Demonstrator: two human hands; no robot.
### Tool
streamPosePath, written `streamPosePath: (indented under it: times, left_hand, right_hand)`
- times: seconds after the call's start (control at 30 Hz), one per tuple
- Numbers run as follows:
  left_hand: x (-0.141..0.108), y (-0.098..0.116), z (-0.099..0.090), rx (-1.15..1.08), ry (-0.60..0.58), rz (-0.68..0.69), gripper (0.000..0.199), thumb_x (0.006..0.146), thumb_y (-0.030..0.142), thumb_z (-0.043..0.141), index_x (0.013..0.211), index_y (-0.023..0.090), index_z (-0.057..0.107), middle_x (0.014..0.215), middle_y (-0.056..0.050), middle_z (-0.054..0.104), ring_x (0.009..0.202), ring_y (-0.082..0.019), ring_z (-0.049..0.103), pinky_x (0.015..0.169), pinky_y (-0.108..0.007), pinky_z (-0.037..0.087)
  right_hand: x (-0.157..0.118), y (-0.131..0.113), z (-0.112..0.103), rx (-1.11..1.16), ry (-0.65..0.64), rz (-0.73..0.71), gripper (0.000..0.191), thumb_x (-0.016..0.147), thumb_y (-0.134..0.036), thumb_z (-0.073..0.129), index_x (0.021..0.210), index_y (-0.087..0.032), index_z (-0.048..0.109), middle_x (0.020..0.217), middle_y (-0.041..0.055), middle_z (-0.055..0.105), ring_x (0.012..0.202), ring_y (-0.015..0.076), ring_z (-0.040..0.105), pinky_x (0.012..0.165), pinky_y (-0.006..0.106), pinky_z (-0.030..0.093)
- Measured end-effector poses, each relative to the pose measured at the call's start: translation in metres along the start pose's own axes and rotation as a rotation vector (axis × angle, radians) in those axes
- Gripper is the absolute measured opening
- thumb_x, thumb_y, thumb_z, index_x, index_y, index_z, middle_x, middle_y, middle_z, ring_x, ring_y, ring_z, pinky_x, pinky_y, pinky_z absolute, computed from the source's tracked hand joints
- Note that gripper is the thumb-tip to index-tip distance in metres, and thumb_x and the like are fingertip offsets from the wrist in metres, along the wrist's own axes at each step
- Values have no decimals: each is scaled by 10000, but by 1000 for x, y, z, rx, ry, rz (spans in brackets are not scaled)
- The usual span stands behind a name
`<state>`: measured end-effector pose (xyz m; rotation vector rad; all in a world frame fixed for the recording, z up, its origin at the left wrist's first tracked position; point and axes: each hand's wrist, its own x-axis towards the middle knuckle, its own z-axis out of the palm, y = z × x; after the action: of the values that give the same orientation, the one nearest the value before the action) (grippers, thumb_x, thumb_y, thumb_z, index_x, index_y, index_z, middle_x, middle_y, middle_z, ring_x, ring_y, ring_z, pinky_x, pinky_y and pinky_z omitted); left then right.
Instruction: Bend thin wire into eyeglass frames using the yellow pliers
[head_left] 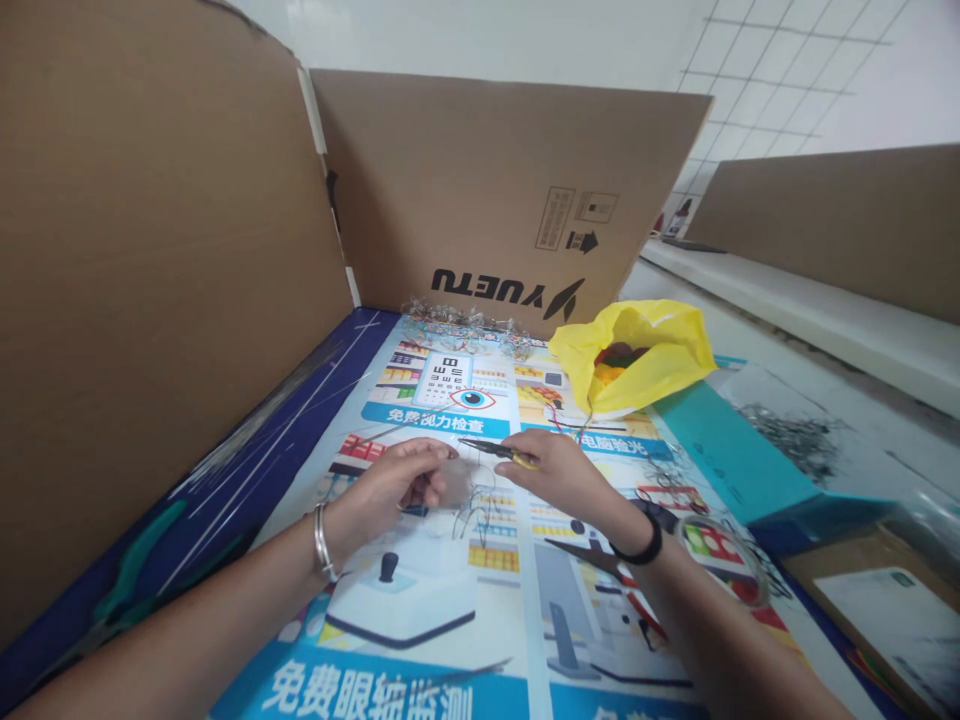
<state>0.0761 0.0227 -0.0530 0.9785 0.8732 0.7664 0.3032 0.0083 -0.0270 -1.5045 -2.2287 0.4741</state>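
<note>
My right hand (559,465) grips needle-nose pliers (499,450) with yellow handles, their dark jaws pointing left towards my other hand. Thumb and fingers of my left hand (409,475) are pinched together, close to the plier tips. What they hold is too small and blurred to make out. Several thin bent wires (480,512) show just below and between the hands. Under my right forearm lie scissors (589,560) with dark blades and red-orange handles, partly hidden by the arm.
A printed poster (499,600) covers the blue table. Tangled wire pieces (472,325) lie along the upright cardboard (480,180). Right are a yellow bag (637,355), a clear-rimmed roll (724,560) and a teal box (739,460). Teal-handled pliers (139,560) and straight wires (255,440) are left.
</note>
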Motion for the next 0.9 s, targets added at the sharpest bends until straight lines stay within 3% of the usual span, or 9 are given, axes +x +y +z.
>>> streamPosePath:
  times: [0.27,0.5,0.9]
  left_hand:
    - [1,-1,0,-157,-50,-55,90,775,212,609,797,140,561,782,-56,639,649,-148,616,607,-280,483]
    - [0,0,1,-88,-57,7,156,784,269,620,740,132,561,697,-9,572,508,-72,503,464,-197,404]
    - [4,-4,-3,-71,14,16,125,779,252,593,846,150,566,671,-21,616,510,-112,560,517,-235,440]
  right_hand:
    - [0,-3,1,-6,6,-16,189,812,-376,548,862,-224,648,794,-2,633,733,143,552,625,233,357]
    - [0,-3,2,24,-9,-21,198,819,-370,543,896,-226,654,826,4,640,757,147,559,646,236,367]
    - [1,-1,2,2,-4,6,229,813,-392,535,909,-228,662,841,21,655,755,162,571,645,246,381]
